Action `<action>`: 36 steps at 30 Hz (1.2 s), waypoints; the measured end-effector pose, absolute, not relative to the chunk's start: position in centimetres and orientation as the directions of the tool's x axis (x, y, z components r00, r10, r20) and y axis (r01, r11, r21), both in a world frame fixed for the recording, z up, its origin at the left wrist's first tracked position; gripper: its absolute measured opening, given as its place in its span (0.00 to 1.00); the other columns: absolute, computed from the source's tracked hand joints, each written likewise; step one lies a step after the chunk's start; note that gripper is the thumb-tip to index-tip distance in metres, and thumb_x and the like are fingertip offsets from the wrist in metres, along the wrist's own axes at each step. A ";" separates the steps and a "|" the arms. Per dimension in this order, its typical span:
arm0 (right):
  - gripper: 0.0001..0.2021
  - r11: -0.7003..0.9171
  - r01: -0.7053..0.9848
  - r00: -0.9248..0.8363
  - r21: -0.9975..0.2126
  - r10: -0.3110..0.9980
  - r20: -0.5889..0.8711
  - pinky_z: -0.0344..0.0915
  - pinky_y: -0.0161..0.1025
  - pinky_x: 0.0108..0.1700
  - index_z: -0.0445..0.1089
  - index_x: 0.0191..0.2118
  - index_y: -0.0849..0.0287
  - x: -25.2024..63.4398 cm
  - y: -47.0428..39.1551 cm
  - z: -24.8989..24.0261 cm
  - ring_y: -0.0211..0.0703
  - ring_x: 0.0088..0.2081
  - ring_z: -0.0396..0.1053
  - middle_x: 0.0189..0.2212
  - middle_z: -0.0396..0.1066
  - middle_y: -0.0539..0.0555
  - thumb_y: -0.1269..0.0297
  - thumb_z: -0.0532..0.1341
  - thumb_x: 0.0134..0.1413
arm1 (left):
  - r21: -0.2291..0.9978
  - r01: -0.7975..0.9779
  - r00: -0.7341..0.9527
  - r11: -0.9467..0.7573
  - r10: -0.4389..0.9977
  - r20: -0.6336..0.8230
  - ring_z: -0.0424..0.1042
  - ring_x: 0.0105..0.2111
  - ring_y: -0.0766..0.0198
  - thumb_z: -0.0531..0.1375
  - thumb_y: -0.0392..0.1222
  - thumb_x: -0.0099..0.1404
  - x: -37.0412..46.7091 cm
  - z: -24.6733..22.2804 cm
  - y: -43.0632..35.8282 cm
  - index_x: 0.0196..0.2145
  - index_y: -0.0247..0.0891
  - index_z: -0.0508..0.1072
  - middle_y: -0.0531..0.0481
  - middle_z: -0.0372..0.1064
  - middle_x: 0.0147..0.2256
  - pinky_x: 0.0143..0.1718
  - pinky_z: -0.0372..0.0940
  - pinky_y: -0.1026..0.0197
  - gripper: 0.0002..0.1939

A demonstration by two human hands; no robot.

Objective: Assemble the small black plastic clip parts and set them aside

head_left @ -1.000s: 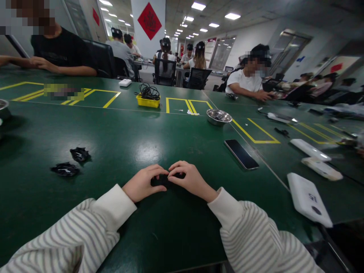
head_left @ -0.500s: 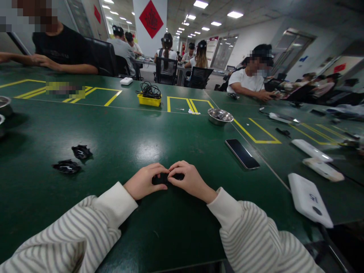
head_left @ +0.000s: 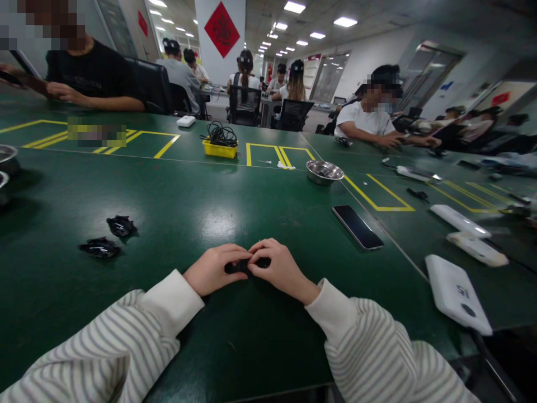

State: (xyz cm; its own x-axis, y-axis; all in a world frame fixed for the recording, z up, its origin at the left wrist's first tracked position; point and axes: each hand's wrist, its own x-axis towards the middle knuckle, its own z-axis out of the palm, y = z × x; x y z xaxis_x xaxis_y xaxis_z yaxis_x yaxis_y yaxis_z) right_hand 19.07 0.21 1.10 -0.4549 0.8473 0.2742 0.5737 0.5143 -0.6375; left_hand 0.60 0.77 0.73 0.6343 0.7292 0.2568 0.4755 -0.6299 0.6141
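Observation:
Both of my hands meet over the green table, fingertips touching. My left hand is closed around a small black object, thumb below and fingers above. My right hand pinches at the same black object from the other side, thumb against forefinger. Its dark end shows inside the curl of the right fingers. The fingers cover much of it, so its kind cannot be made out. To the left lie two crumpled, shiny black plastic pieces. A dark-screened phone lies to the right.
Beyond the phone stands a metal bowl with dark contents. A yellow tray holds black cables. White devices lie along the right, and more metal bowls stand at the left edge. Co-workers sit across the table.
My hands keep almost the same place and grip on the black object. Across the table, the person at left has raised an arm holding something dark; the person at right has shifted their hands.

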 end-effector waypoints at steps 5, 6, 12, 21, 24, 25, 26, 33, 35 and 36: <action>0.01 0.498 0.586 -0.429 -0.639 0.860 0.277 0.59 0.38 0.40 0.71 0.24 0.57 18.9 0.0 1.0 0.39 0.36 0.63 0.32 0.70 0.50 0.69 0.61 0.41 | 0.537 0.433 0.693 -0.724 0.648 0.315 0.67 0.39 0.62 0.57 0.41 0.57 0.4 0.5 1.0 0.44 0.43 0.68 0.48 0.68 0.41 0.40 0.64 0.59 0.16; 0.02 0.497 0.587 -0.425 -0.639 0.861 0.279 0.59 0.38 0.40 0.71 0.24 0.57 18.9 0.0 1.0 0.39 0.36 0.63 0.31 0.70 0.51 0.69 0.61 0.41 | 0.512 0.435 0.704 -0.740 0.635 0.320 0.67 0.39 0.61 0.57 0.41 0.57 0.3 0.4 1.0 0.45 0.43 0.68 0.48 0.68 0.41 0.40 0.64 0.59 0.16; 0.04 0.480 0.545 -0.404 -0.687 0.869 0.287 0.61 0.34 0.34 0.70 0.25 0.59 19.8 0.9 1.5 0.37 0.34 0.65 0.32 0.70 0.51 0.67 0.59 0.44 | 0.386 0.477 0.736 -0.790 0.598 0.316 0.67 0.39 0.60 0.55 0.42 0.59 0.2 0.2 1.0 0.45 0.40 0.68 0.46 0.68 0.43 0.39 0.64 0.59 0.15; 0.07 0.344 0.746 -0.221 -0.570 0.935 0.275 0.58 0.33 0.30 0.72 0.30 0.58 20.8 3.1 0.8 0.35 0.27 0.64 0.26 0.69 0.51 0.62 0.61 0.43 | 0.372 0.474 0.743 -0.798 0.589 0.317 0.68 0.40 0.58 0.55 0.41 0.59 0.6 0.3 0.5 0.44 0.37 0.69 0.44 0.67 0.44 0.39 0.65 0.56 0.14; 0.06 0.347 0.795 -0.251 -0.497 0.935 0.251 0.58 0.33 0.31 0.73 0.28 0.57 20.6 3.6 1.0 0.36 0.27 0.65 0.26 0.70 0.51 0.63 0.60 0.45 | 0.348 0.470 0.752 -0.811 0.574 0.322 0.67 0.40 0.58 0.55 0.40 0.59 0.7 0.3 0.3 0.44 0.37 0.68 0.43 0.66 0.45 0.40 0.65 0.56 0.15; 0.06 0.343 0.812 -0.270 -0.472 0.938 0.216 0.59 0.33 0.31 0.73 0.27 0.57 20.6 3.8 1.3 0.36 0.27 0.66 0.25 0.71 0.51 0.64 0.59 0.45 | 0.340 0.468 0.755 -0.815 0.569 0.326 0.67 0.40 0.58 0.55 0.40 0.59 0.8 0.3 0.3 0.44 0.36 0.68 0.43 0.66 0.45 0.40 0.65 0.56 0.14; 0.06 0.335 0.830 -0.290 -0.445 0.942 0.168 0.59 0.33 0.30 0.73 0.26 0.58 20.7 3.9 1.6 0.36 0.26 0.66 0.24 0.71 0.51 0.65 0.59 0.45 | 0.335 0.465 0.757 -0.820 0.564 0.329 0.67 0.40 0.59 0.55 0.40 0.59 0.8 0.3 0.3 0.44 0.36 0.68 0.43 0.66 0.45 0.40 0.65 0.56 0.14; 0.03 0.310 0.863 -0.342 -0.398 0.940 -0.010 0.58 0.30 0.25 0.68 0.21 0.62 22.5 3.5 3.0 0.34 0.21 0.65 0.18 0.68 0.49 0.75 0.59 0.35 | 0.320 0.453 0.759 -0.832 0.549 0.350 0.68 0.39 0.60 0.56 0.39 0.59 0.9 0.2 0.4 0.43 0.34 0.68 0.43 0.67 0.43 0.39 0.66 0.58 0.14; 0.02 0.359 0.766 -0.391 -0.534 0.919 0.056 0.59 0.29 0.26 0.68 0.24 0.63 22.5 3.0 2.8 0.33 0.22 0.65 0.20 0.68 0.49 0.73 0.58 0.38 | 0.315 0.461 0.755 -0.830 0.553 0.353 0.68 0.39 0.61 0.56 0.39 0.59 0.9 0.2 0.5 0.43 0.34 0.68 0.44 0.67 0.43 0.39 0.66 0.59 0.14; 0.03 0.377 0.702 -0.407 -0.605 0.909 0.094 0.60 0.29 0.27 0.68 0.25 0.63 22.4 2.7 2.6 0.33 0.23 0.65 0.21 0.68 0.49 0.71 0.58 0.41 | 0.312 0.466 0.751 -0.828 0.556 0.356 0.68 0.39 0.61 0.56 0.39 0.59 0.9 0.2 0.5 0.43 0.34 0.68 0.44 0.67 0.43 0.39 0.66 0.59 0.14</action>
State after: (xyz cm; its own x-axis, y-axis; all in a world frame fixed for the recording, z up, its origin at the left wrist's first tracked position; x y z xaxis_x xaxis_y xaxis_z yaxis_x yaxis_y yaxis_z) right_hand 22.36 2.74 2.62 -0.4067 0.9087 0.0945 0.7017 0.3769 -0.6047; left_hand 0.90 0.48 0.21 0.7507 0.5562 0.3564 0.4656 -0.8283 0.3117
